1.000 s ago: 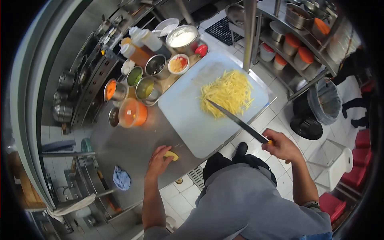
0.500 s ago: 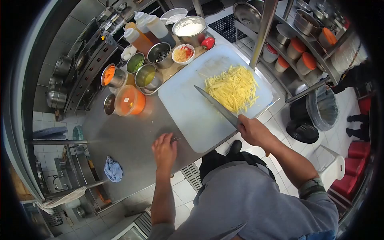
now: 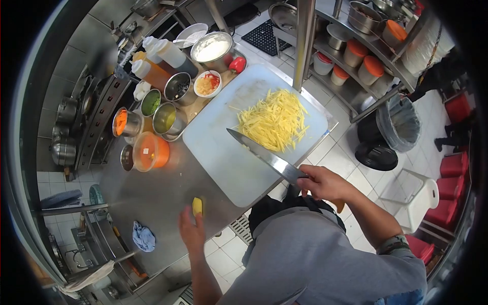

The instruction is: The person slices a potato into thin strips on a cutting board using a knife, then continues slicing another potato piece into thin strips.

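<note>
My right hand [image 3: 321,183] is closed on the handle of a large knife [image 3: 269,158], whose blade lies over the pale cutting board [image 3: 223,170], just below a heap of thin yellow strips [image 3: 274,120]. At the table's front edge, my left hand [image 3: 191,229] is beside a small yellow piece [image 3: 197,206]. Its fingers reach the piece's lower left side, the thumb and a finger apart. Whether it grips the piece is unclear.
Metal bowls, an orange-filled tub [image 3: 151,151], squeeze bottles [image 3: 151,71] and a red pepper [image 3: 237,64] stand behind and left of the board. A blue cloth [image 3: 144,237] lies on the steel table [image 3: 168,190]. A lined bin [image 3: 389,124] is on the right.
My left hand has moved down and left, and a yellow piece now shows at its fingers. The knife has shifted slightly left and down in the view, which has shifted too.
</note>
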Demonstrator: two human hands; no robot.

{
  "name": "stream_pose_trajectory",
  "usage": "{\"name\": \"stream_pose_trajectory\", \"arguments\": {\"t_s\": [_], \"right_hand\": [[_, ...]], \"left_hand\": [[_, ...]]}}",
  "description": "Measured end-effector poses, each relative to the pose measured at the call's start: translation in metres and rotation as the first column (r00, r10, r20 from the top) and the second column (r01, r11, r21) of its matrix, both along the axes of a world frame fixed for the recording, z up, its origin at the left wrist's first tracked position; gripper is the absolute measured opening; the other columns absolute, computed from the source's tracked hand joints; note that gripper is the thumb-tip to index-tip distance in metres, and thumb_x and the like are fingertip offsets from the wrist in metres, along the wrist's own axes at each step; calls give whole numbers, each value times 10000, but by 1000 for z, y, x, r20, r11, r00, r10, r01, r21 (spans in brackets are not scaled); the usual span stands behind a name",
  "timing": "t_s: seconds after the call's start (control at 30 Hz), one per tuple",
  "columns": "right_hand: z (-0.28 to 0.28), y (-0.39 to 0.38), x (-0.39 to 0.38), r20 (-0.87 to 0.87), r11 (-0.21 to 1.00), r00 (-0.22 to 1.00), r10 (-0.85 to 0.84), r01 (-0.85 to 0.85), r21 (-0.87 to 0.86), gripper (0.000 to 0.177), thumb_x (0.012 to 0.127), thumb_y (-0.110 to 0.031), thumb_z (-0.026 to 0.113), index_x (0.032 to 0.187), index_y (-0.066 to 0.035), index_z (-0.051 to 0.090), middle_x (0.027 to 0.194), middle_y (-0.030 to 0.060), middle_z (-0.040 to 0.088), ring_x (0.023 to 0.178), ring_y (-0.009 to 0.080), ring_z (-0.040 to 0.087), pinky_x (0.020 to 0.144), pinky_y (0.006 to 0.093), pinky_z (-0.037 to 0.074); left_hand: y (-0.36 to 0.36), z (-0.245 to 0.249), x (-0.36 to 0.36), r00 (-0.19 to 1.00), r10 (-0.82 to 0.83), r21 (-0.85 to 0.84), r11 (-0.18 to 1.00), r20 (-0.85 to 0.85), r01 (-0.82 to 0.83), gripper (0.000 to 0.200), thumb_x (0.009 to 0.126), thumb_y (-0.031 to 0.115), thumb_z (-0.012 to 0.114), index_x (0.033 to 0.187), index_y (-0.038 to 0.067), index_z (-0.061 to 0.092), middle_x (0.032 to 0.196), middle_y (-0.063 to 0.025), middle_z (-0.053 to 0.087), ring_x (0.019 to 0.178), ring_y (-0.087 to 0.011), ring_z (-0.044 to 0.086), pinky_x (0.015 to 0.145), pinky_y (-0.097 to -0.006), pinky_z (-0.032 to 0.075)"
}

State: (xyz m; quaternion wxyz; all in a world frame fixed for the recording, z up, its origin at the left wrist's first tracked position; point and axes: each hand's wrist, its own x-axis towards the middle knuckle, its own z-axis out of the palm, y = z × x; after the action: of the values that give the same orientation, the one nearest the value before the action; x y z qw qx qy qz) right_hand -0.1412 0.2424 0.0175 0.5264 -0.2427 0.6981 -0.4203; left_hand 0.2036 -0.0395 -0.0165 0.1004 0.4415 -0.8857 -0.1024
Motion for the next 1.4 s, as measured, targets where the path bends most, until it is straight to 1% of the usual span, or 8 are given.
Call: {"name": "stream_pose_trajectory", "arguments": {"t_s": [0.03,0.13,0.2,0.33,0.43,0.53,0.63,1.4], "right_hand": [[-1,-3,-1,174,998,984,-45,36,52,185,1065,-201,570,1151,-39,589,784,49,687,590,129,598,580,294,495],[4,-6,2,39,996,999,22,-26,88,337,1067,-225,519,1350,-50,576,884,63,692,666,136,602,644,291,517],[2,-4,-1,198,998,980,28,-40,58,336,1064,-216,519,1352,-54,579,876,66,689,666,135,594,637,286,512],[3,-2,-2,273,996,961,43,-61,59,361,1055,-228,532,1375,-64,567,865,52,682,715,124,608,634,281,510],[-1,-4,6,103,993,990,96,-103,57,356,1024,-207,553,1351,-66,563,886,105,708,744,213,669,672,355,542],[-6,-8,12,-432,966,864,258,-240,96,346,978,-169,566,1308,-64,565,912,181,713,813,347,697,728,459,548],[-4,-10,22,-502,944,801,326,-245,221,222,969,-136,581,1167,-42,556,862,224,689,825,450,674,774,553,531],[43,-4,44,-495,829,669,554,-392,398,291,973,-92,557,1257,-52,503,977,212,640,768,330,719,611,429,563]], "left_hand": [[-14,-15,3,998,11,44,999,60,-14,424,947,206,699,1327,38,618,1249,-202,674,1165,-376,645,1013,-473,503],[-39,-31,-1,984,46,185,980,172,-79,495,923,204,730,1361,22,589,1273,-214,652,1177,-388,623,1017,-479,489],[-45,-21,-9,981,85,315,939,173,-137,497,908,195,751,1353,26,610,1247,-200,663,1164,-383,629,1003,-477,495],[-31,-1,-53,958,-169,178,961,-231,212,452,874,119,787,1314,88,690,1231,-165,665,1135,-354,630,970,-440,509],[6,4,-116,841,-442,-80,894,-312,441,440,851,66,796,1279,150,734,1209,-115,633,1067,-319,597,919,-423,521],[19,-23,-143,749,-624,-79,778,-225,624,451,847,58,793,1283,162,737,1192,-99,606,1061,-307,571,886,-410,527],[29,-40,-137,728,-604,13,767,-324,642,473,875,42,767,1333,142,707,1179,-115,596,1075,-310,573,872,-403,535],[52,-68,-124,754,-370,34,887,-543,460,120,963,47,701,1083,36,695,1137,-145,545,1016,-280,579,827,-379,521]]}}
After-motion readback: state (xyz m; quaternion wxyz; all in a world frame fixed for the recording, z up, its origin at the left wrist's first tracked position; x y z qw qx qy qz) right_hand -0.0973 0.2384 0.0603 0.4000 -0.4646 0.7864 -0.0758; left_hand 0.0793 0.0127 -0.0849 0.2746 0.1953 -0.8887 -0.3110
